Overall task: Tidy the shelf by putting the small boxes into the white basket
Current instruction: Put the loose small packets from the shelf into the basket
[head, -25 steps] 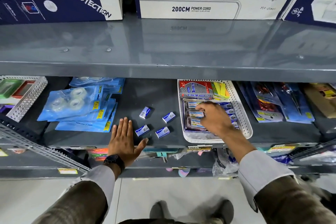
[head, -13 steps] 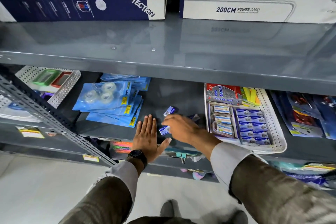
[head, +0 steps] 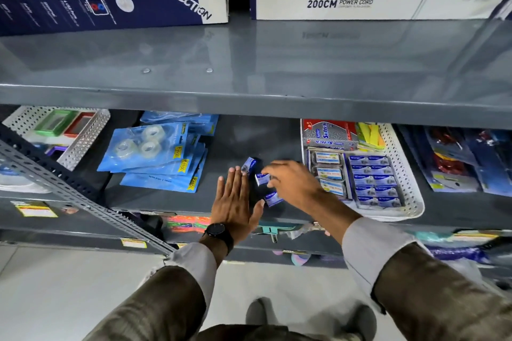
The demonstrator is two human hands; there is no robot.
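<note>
At far left on the grey metal shelf (head: 171,199), glossy blue tape packs (head: 155,158) lie stacked. Left hand (head: 235,202) rests flat, fingers (head: 231,183) spread, holding nothing. Three small blue-and-white cardboard boxes (head: 262,178) sit between the hands; right hand (head: 293,185) curls over them, fingers touching the middle box, grip unclear. White perforated plastic basket (head: 410,188) lies just right, holding rows of similar boxes.
</note>
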